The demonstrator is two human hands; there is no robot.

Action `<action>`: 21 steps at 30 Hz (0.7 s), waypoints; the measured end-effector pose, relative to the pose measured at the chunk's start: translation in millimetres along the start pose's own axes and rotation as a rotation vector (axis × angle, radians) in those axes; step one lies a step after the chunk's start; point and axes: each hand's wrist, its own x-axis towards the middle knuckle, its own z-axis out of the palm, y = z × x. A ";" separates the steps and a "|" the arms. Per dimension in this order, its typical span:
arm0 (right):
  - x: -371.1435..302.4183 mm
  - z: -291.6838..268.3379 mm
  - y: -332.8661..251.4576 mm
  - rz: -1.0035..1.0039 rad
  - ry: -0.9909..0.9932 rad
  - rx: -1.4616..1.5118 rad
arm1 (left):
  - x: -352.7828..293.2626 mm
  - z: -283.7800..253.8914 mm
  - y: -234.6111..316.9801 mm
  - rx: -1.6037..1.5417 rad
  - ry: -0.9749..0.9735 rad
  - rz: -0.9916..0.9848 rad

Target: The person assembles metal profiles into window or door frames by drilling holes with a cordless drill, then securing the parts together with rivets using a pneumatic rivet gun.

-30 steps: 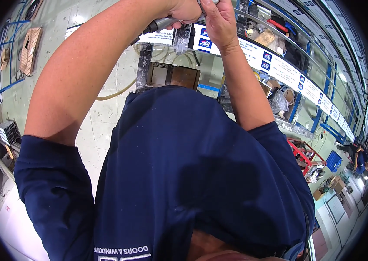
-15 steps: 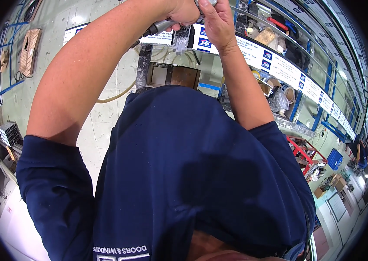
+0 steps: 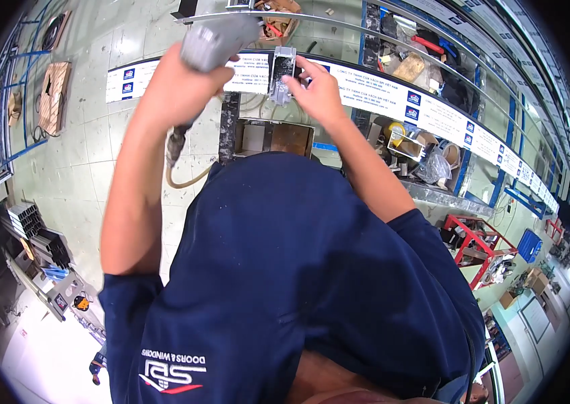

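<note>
My left hand (image 3: 180, 87) is wrapped round a grey pistol-shaped air tool (image 3: 221, 42), blurred by motion, raised left of the long work piece. Its hose fitting (image 3: 176, 145) hangs below my fist, joined to a tan hose (image 3: 187, 183). My right hand (image 3: 322, 94) has thumb and forefinger on a short grey metal block (image 3: 284, 94) with a dark hollow face. That block sits across a long metal profile (image 3: 379, 87) covered in white and blue printed film. My other right fingers are partly hidden.
Below the profile stands a speckled bench frame (image 3: 227, 128) with an open box (image 3: 288, 138). Right of it, a shelf holds a yellow roll (image 3: 396, 131) and a plastic bag (image 3: 435, 165). A red cart (image 3: 477, 249) is farther right. Wooden board (image 3: 54, 97) at left.
My left hand has swung the air tool left and up, away from my right hand. My right hand has come down onto the metal block, now in plain view.
</note>
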 end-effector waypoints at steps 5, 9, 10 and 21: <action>3.7 10.1 13.6 -0.033 0.030 -0.054 | -39.0 6.7 -70.7 -0.109 0.029 -0.035; 11.6 15.6 12.3 0.182 0.036 0.139 | -57.3 11.9 -88.8 -0.136 0.034 -0.080; 11.6 16.8 11.6 0.164 0.046 0.030 | -58.6 11.5 -90.6 -0.141 0.036 -0.079; 28.3 5.9 14.8 0.267 -0.086 0.331 | -4.8 22.1 -54.7 -0.114 -0.197 -0.157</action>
